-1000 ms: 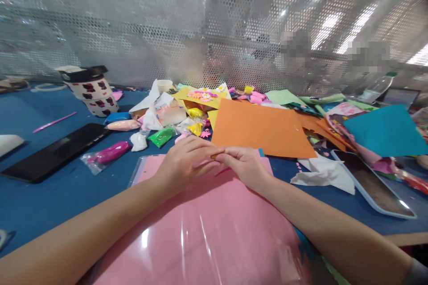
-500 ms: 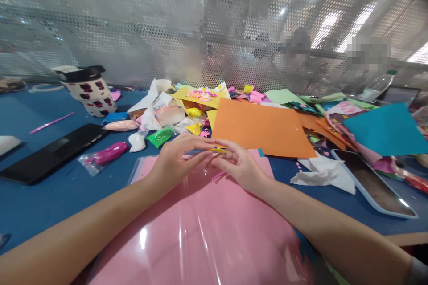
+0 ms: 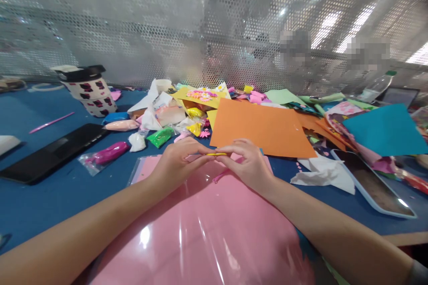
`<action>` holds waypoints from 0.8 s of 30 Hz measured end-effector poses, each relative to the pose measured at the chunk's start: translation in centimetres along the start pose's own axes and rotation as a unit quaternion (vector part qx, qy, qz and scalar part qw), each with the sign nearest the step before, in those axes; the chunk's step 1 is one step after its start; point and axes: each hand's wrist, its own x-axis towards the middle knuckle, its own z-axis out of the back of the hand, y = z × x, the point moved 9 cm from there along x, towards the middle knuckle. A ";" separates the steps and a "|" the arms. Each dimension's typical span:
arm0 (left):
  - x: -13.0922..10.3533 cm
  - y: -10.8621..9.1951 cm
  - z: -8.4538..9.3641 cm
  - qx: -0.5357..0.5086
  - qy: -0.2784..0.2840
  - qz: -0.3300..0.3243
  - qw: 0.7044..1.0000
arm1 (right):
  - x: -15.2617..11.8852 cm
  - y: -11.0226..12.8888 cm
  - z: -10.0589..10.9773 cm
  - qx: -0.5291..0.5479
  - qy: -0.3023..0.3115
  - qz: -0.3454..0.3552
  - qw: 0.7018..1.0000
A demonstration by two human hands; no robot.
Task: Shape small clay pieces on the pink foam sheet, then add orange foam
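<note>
Between the fingertips of both hands is a thin, flat yellow piece (image 3: 216, 154). My left hand (image 3: 179, 158) pinches its left end, and my right hand (image 3: 249, 162) pinches its right end. Both hands are over a pink sheet under clear plastic (image 3: 200, 218). A small pink tool (image 3: 220, 175) lies on the sheet just below the fingers. Behind the hands is an orange sheet (image 3: 261, 127).
On the left are a black phone-like slab (image 3: 53, 153), a patterned cup (image 3: 92, 93) and a bagged magenta clay lump (image 3: 109, 152). Green clay (image 3: 161, 136) lies behind my left hand. A phone (image 3: 374, 185), tissue (image 3: 324, 173) and blue sheet (image 3: 386, 129) are right.
The fingers of both hands have closed on the yellow piece, which now looks level and slightly lower. My right hand has shifted a little to the right.
</note>
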 end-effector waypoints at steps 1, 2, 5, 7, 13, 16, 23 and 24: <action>0.0 -0.1 -0.1 -0.001 0.005 -0.003 1.000 | 0.0 0.1 0.2 -0.001 -0.008 0.005 1.000; 0.0 -0.1 -0.2 -0.002 0.008 -0.004 1.000 | 0.1 0.3 0.4 0.000 -0.014 0.008 1.000; 0.0 0.0 -0.1 0.008 0.000 -0.002 1.000 | 0.1 0.6 0.5 0.008 -0.013 0.022 1.000; 0.0 0.1 0.0 0.018 -0.008 -0.001 1.000 | 0.2 0.7 0.6 0.011 -0.013 0.029 0.999; 0.0 -0.3 0.3 0.030 -0.027 -0.037 0.998 | 0.1 0.7 0.7 -0.012 -0.018 0.052 0.998; 0.0 -0.6 0.5 0.030 -0.035 -0.055 0.997 | 0.1 0.7 0.5 -0.017 -0.003 0.042 0.999; -0.2 -1.4 0.4 0.065 -0.040 -0.075 0.994 | 0.0 1.3 1.0 0.006 -0.034 0.087 0.996; -0.2 -1.2 0.3 0.081 -0.035 -0.067 0.994 | 0.0 1.2 1.1 0.002 -0.039 0.083 0.996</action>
